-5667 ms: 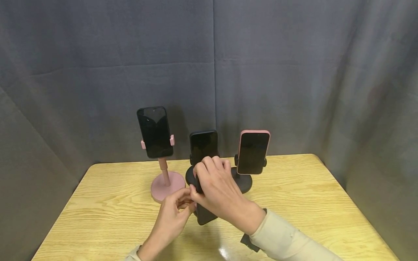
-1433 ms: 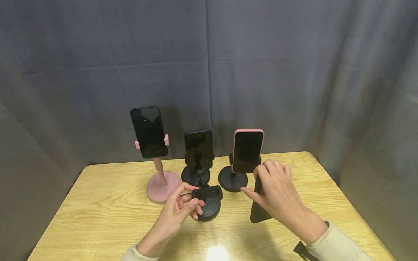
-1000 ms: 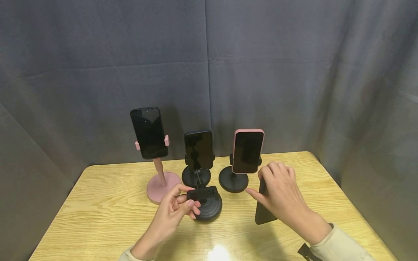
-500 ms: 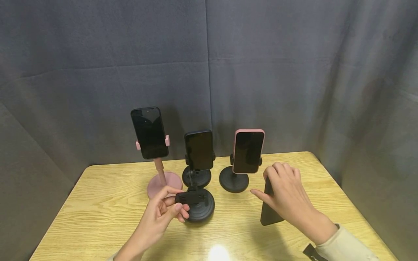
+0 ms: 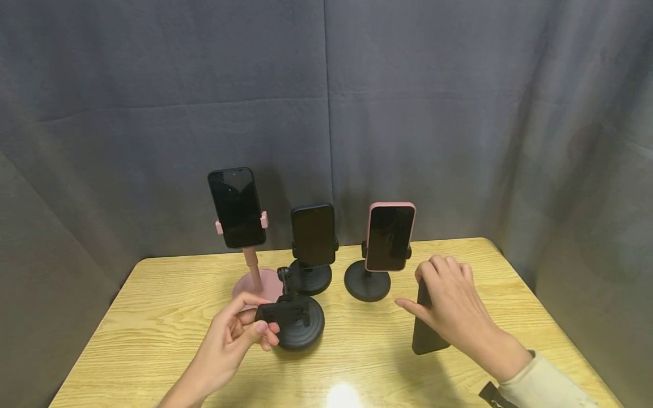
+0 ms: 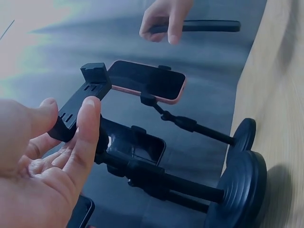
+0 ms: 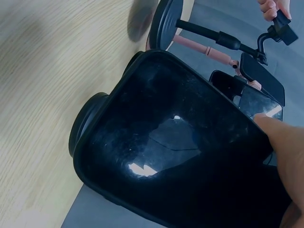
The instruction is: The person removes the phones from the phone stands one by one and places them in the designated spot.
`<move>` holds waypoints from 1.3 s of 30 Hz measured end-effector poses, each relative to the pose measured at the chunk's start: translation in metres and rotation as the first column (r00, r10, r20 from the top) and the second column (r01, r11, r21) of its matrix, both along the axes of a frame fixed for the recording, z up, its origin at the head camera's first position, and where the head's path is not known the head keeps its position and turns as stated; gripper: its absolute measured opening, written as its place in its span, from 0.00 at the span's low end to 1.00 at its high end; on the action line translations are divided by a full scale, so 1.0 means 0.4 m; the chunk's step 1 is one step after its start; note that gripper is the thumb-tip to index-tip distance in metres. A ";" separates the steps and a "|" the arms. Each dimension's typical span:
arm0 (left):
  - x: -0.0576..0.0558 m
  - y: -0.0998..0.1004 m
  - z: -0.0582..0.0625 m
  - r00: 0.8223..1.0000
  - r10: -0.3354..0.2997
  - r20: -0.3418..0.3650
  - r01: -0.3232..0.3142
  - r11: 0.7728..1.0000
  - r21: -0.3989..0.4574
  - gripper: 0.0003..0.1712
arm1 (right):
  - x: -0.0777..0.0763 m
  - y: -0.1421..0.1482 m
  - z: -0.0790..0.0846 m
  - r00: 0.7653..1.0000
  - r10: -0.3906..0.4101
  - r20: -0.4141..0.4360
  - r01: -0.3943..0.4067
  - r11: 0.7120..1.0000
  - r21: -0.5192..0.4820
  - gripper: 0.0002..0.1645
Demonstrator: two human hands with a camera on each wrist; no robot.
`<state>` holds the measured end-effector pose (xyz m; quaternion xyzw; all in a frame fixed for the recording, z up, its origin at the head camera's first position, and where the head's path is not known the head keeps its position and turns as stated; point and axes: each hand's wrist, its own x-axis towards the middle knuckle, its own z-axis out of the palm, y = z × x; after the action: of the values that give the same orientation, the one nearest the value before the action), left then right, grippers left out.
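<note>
My left hand (image 5: 219, 343) pinches one end of the clamp (image 6: 83, 99) of a black phone stand, with no phone in that clamp. The stand's round ribbed base (image 5: 302, 334) rests on the table, and its post (image 6: 190, 186) shows in the left wrist view. Off to the right, my right hand (image 5: 456, 306) grips a black phone (image 5: 427, 331) by its upper part, raised above the table. That phone's glossy face (image 7: 166, 128) fills much of the right wrist view. The fingers behind the phone are hidden.
Behind stand a pink stand (image 5: 253, 263) with a black phone (image 5: 237, 207), a black stand with a dark phone (image 5: 313, 235), and another black stand (image 5: 367, 286) with a pink-cased phone (image 5: 390, 238). A dark strap-like object (image 5: 494, 394) shows by the right sleeve. Grey curtains surround the table.
Earlier, both hands were at the phone over the front stand. Now the phone is away to the right in my right hand. The front stand has shifted left, its clamp turning with my left hand.
</note>
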<state>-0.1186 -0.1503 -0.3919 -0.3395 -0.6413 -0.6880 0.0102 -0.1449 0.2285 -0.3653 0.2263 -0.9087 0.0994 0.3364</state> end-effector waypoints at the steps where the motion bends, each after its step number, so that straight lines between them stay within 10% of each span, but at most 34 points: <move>1: 0.001 -0.004 0.000 1.000 0.003 0.004 -0.003 1.000 -0.004 0.12 | 0.000 0.002 -0.001 1.000 -0.002 0.004 0.002 1.000 -0.001 0.34; 39: 0.020 -0.242 0.010 0.992 0.122 -0.033 -0.123 0.991 -0.049 0.20 | -0.001 0.070 -0.046 0.995 -0.076 0.071 0.076 0.997 0.010 0.34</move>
<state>-0.1107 -0.2472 -0.3880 -0.3097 -0.6782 -0.6643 0.0533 -0.1455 0.2566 -0.3837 0.1891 -0.9285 0.0911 0.3063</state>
